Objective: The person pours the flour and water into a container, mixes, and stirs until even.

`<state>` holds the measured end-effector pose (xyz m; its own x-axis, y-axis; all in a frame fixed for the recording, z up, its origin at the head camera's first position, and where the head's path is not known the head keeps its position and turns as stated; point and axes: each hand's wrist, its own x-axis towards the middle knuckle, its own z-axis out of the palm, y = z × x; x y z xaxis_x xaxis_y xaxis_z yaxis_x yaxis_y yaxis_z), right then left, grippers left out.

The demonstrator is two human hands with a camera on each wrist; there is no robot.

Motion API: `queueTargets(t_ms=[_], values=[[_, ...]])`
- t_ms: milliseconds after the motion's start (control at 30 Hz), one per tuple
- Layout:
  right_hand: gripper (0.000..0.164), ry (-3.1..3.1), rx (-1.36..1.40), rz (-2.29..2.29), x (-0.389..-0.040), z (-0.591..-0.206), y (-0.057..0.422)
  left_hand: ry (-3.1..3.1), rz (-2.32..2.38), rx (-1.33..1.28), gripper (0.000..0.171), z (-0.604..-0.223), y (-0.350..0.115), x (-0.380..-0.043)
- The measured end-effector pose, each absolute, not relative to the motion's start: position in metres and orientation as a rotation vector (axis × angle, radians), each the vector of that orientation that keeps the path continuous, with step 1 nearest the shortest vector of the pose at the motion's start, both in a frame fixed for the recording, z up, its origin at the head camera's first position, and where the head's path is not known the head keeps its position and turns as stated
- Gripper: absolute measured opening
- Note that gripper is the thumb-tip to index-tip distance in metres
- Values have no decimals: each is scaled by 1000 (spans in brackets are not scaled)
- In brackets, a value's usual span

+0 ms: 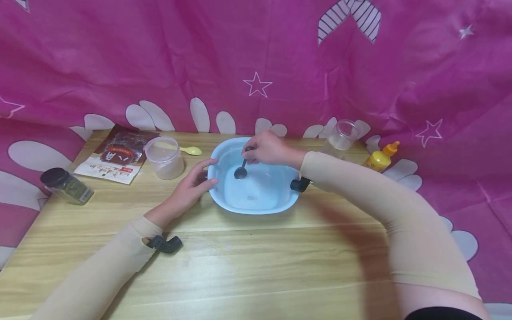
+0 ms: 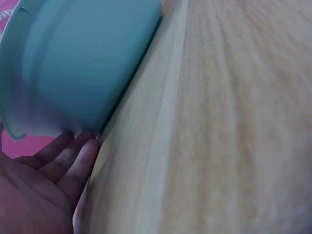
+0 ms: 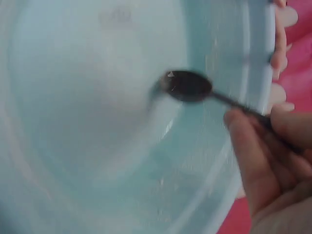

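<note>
A light blue plastic basin (image 1: 256, 206) stands on the wooden table. My left hand (image 1: 194, 184) holds its left side, with thumb and index finger hooked over the rim. In the left wrist view the other fingers (image 2: 80, 161) lie against the basin's outer wall, low near the table. Over the basin, my right hand (image 1: 270, 149) pinches a dark spoon (image 1: 241, 172) by its handle, bowl end down inside. The right wrist view has the spoon bowl (image 3: 187, 87) above the pale basin floor.
Left of the basin are a lidded clear tub (image 1: 165, 162), a yellow spoon (image 1: 191, 151), a printed packet (image 1: 120, 153) and a black-capped jar (image 1: 68, 186). Behind my right forearm stand a clear container (image 1: 345, 133) and a yellow bottle (image 1: 380, 159). A pink curtain (image 1: 224, 58) hangs along the back.
</note>
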<state>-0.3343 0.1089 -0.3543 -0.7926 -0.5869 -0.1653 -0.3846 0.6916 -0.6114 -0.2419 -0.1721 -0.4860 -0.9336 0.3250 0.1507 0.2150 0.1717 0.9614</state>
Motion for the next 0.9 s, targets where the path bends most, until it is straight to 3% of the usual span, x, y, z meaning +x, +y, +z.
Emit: queueTargets(t_ms=[267, 567, 900], values=[[16, 2275, -820, -760, -324, -354, 114, 2322, 1901, 547, 60, -486, -173, -241], [16, 2528, -673, -679, -350, -348, 137, 2315, 1908, 529, 60, -487, -173, -241], [16, 2681, -705, -718, -343, -351, 112, 2335, 1886, 531, 60, -486, -173, -241]])
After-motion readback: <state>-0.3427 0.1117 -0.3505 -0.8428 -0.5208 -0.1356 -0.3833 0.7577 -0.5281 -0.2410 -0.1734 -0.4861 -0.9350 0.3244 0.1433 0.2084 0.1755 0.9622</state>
